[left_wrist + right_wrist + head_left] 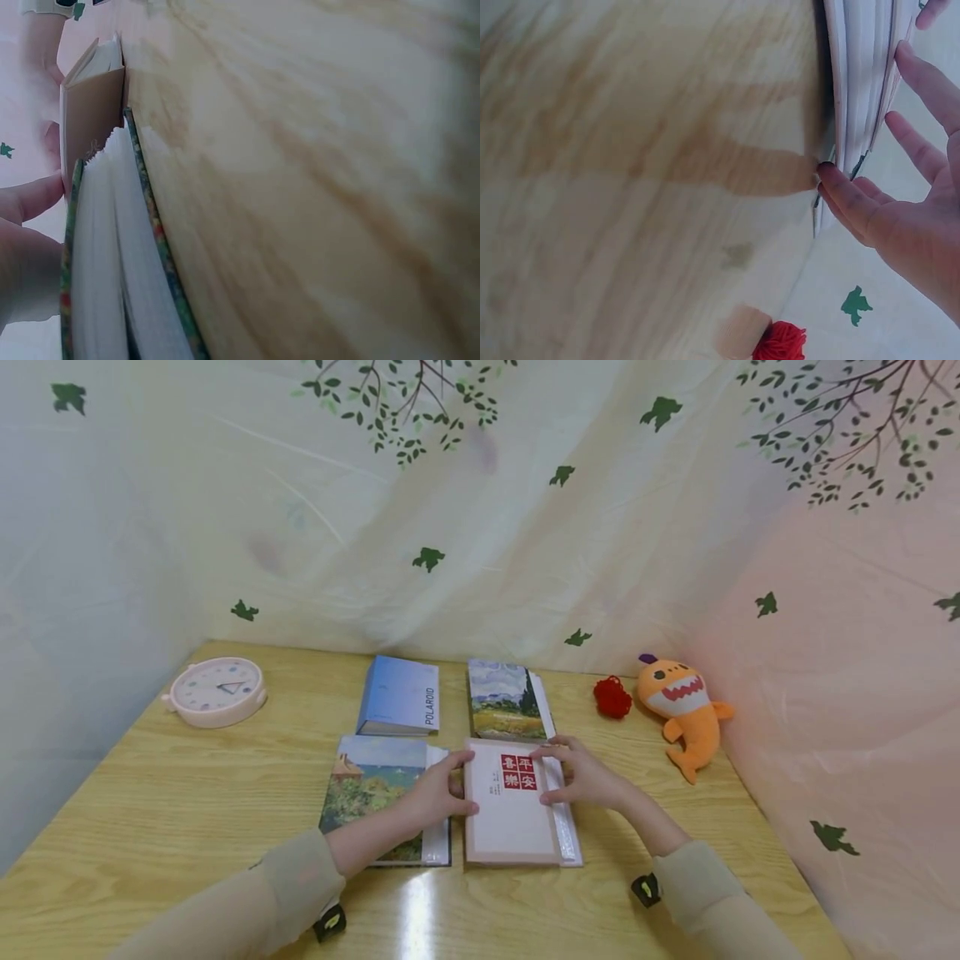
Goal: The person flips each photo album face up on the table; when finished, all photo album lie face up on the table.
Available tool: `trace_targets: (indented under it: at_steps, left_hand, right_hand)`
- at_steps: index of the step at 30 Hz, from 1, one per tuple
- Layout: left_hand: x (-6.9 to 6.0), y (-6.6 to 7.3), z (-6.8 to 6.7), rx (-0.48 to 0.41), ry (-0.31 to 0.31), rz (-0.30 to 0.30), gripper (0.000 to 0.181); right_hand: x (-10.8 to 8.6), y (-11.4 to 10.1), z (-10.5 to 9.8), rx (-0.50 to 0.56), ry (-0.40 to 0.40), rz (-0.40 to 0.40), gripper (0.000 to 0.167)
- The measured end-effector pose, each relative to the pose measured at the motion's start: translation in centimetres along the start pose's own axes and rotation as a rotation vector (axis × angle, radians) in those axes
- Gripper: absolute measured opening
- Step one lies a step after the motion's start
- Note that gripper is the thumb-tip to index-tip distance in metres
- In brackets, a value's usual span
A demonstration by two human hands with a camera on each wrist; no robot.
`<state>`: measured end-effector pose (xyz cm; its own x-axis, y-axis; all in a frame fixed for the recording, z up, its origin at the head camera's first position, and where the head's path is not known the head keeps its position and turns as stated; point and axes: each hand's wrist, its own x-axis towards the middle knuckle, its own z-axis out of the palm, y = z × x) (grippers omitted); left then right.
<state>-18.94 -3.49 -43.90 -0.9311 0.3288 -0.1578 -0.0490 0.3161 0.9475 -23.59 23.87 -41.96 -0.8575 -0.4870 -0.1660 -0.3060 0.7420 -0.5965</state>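
Note:
A pale pink book (510, 827) with a red block of white characters lies flat on the wooden table. My left hand (438, 793) touches its left edge with thumb and forefinger, the forearm reaching over a landscape-covered book (367, 793). At the right side my right hand (588, 777) rests thumb and forefinger on the cover. Seen from the right wrist, fairly straight fingers (847, 191) touch the page side and lower corner of that book (855, 82). In the left wrist view, the left thumb (41, 196) meets the pink book (94, 112), beyond the landscape book's pages (112, 247).
Behind lie a blue POLAROID book (401, 693) and a book with a painted cypress cover (506, 702). A pink clock (219, 692) lies at the left. Red yarn (612, 697) and an orange shark plush (686, 710) sit at the right, near the curtain (480, 527).

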Motion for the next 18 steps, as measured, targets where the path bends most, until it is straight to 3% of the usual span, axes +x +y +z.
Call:
trace_targets:
  at_steps: [12,18]
  left_hand:
    - [0.11,-0.55,-0.17,0.041,-0.019,-0.015,0.081]
    - [-0.02,-0.50,-0.55,0.071,-0.029,-0.002,0.080]
  right_hand:
    - [0.04,-0.15,0.33,0.005,-0.034,0.057,0.063]
    - [0.02,-0.26,0.29,-0.023,-0.036,0.041,0.064]
